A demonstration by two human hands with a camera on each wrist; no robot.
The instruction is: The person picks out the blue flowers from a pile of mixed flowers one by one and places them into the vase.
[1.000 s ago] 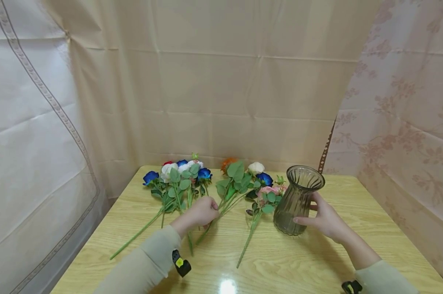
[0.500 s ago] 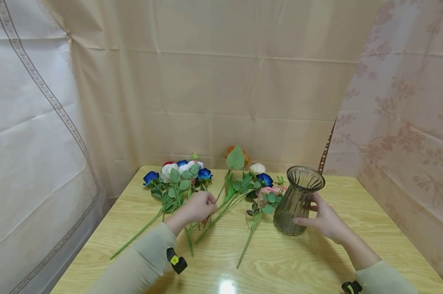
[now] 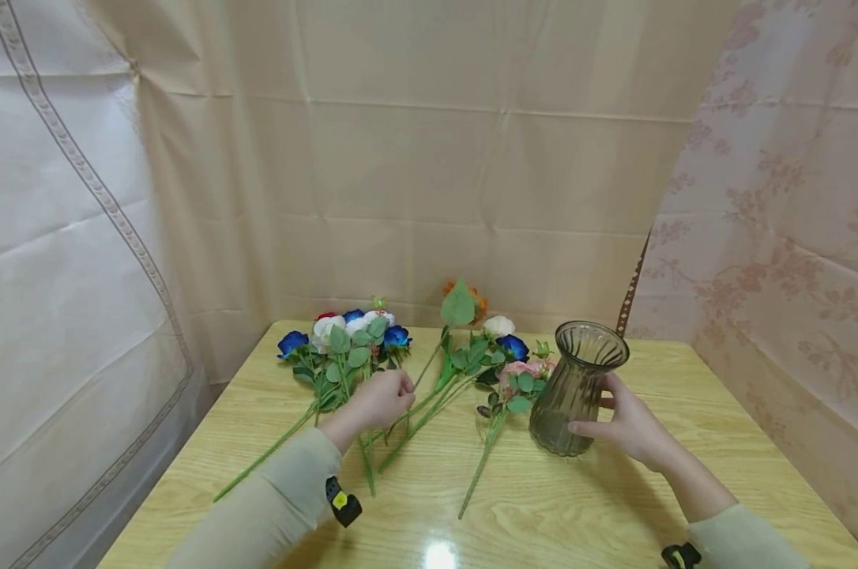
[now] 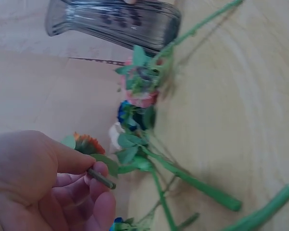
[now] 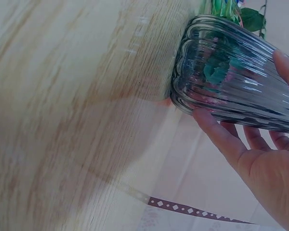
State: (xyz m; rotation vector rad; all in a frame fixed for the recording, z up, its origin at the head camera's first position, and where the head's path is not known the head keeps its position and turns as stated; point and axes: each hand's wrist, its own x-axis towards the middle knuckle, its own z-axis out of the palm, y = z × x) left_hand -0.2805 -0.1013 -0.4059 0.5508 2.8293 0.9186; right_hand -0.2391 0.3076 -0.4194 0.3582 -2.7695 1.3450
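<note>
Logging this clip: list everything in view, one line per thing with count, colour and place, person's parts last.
Vase: 1, see-through smoky grey-brown, right part of table
Orange flower: 1, orange, centre back, behind a leaf
Blue flowers: 4, blue, three left, one centre
White flowers: at least 3, white to cream, left and centre
Pink bloom: at least 1, pink, beside vase
Red bloom: at least 1, red, left bunch, mostly hidden
Leaves: many, green, among the flowers
Table: 1, pale yellow wood, below
Cloths: 3, beige behind, white left, floral pinkish right
Wrist bands: 2, black and yellow, at cuffs
Sleeves: 2, pale beige, lower edge
Left hand: 1, bare, pinching orange flower's stem
Right hand: 1, bare, gripping vase
</note>
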